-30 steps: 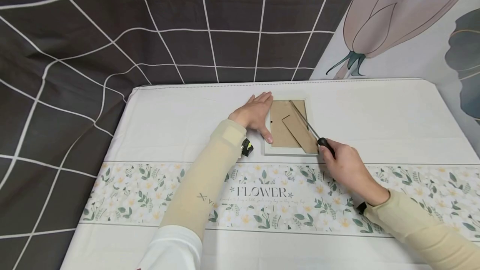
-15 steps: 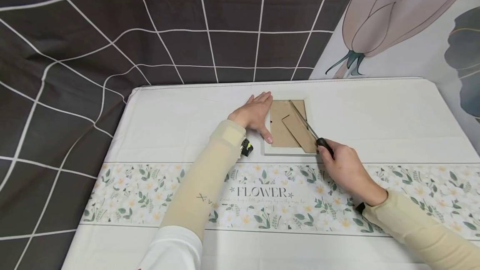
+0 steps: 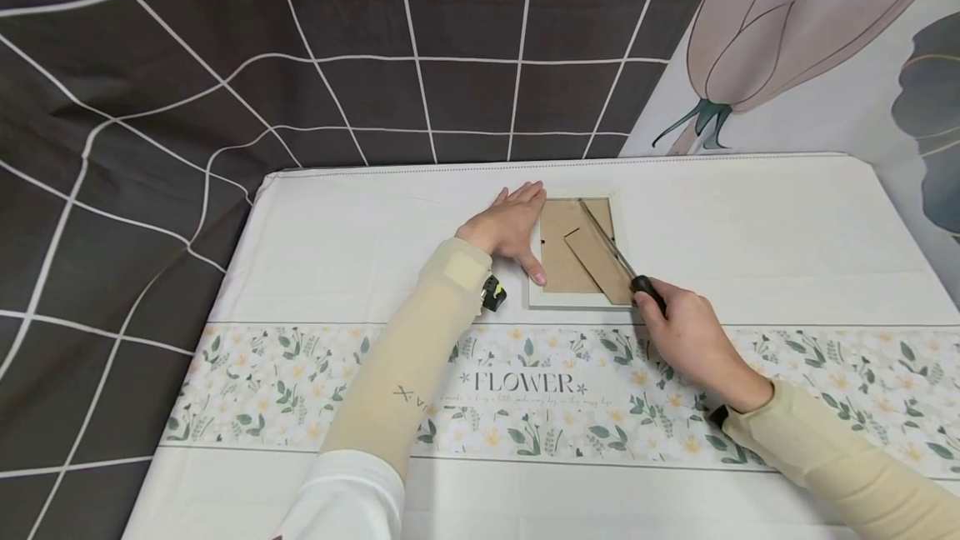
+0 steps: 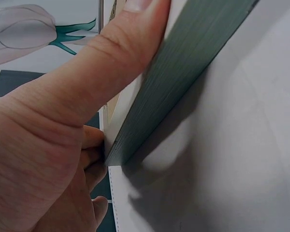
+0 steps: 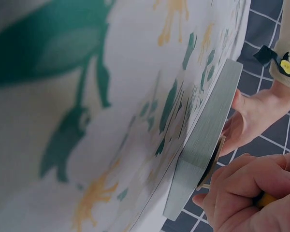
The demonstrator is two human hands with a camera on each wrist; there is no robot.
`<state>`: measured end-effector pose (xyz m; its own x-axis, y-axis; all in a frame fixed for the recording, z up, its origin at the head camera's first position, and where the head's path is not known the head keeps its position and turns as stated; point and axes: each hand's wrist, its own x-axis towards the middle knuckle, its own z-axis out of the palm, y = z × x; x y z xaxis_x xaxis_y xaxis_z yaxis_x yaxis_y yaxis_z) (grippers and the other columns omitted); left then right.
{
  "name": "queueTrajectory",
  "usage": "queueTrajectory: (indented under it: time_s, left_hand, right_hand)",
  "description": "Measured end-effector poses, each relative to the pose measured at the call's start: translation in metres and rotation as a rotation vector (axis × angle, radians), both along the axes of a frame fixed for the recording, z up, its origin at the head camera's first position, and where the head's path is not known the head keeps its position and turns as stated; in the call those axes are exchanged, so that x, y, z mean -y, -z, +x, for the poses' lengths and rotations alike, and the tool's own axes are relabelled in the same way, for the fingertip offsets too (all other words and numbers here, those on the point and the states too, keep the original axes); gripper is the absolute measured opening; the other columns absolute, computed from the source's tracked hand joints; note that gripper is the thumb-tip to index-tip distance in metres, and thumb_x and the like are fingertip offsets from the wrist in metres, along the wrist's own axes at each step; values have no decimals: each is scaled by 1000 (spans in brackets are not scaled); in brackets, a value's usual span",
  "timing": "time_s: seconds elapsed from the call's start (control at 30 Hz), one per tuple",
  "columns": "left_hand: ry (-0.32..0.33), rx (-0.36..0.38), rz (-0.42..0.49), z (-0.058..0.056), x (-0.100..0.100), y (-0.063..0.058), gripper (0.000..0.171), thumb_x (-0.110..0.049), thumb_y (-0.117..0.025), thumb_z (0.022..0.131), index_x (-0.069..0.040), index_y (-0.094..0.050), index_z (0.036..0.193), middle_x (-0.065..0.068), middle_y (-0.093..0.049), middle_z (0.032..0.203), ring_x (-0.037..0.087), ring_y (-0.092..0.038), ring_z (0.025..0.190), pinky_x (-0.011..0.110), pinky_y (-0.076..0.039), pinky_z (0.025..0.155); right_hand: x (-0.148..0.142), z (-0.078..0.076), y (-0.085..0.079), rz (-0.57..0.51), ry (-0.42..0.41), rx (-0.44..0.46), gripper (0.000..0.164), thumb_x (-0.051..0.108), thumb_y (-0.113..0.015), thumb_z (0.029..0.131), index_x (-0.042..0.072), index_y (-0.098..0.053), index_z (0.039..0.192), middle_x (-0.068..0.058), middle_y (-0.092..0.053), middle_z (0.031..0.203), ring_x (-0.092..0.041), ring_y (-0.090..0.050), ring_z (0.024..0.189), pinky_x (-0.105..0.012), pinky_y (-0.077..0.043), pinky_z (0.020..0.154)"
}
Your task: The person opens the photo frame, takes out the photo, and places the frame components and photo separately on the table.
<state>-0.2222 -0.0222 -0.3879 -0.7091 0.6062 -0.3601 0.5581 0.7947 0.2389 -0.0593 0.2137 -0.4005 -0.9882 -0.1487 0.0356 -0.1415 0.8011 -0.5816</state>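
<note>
A picture frame (image 3: 577,301) lies face down, its brown backboard (image 3: 557,269) and slanted stand flap (image 3: 600,265) showing. Along its left side rests my left hand (image 3: 510,227), fingers spread and thumb on the rim. The left wrist view shows that thumb (image 4: 121,48) against the pale edge of the frame (image 4: 169,82). My right hand (image 3: 693,332) grips a screwdriver (image 3: 647,290) by its black handle. Its metal shaft crosses the flap, the tip at the backboard's top edge. In the right wrist view, curled fingers (image 5: 246,183) hide most of the handle.
Under the frame is a white tablecloth (image 3: 750,232) with a flowered band reading FLOWER. Dark gridded cloth (image 3: 465,98) hangs behind and to the left, and a flower-printed sheet (image 3: 637,140) at the back right. Both wrists wear cameras; the left one (image 3: 492,294) shows.
My right hand and the screwdriver handle have shifted very slightly left. The tip stays at the backboard's top edge; my left hand and the picture frame have not moved.
</note>
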Motion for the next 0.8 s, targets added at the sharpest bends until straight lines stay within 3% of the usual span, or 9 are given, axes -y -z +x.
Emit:
queueTrajectory:
  time_s: [0.23,0.8]
  left_hand:
    - [-3,2,-1,-1,0,1,147,-72,-76,45,2,-4,150,13,4,158,21,7,142,42,2,114]
    - [-9,8,7,-1,1,2,148,-71,-77,45,2,-3,150,12,4,158,22,7,142,42,3,114]
  right_hand:
    - [0,0,0,6,-8,-30,36,20,-40,102,-9,-59,114,-1,-44,54,-13,-37,45,-27,-34,41]
    - [2,-1,-1,11,-10,-9,40,19,-40,102,-13,-54,121,-8,-54,64,-16,-44,51,-30,-40,47]
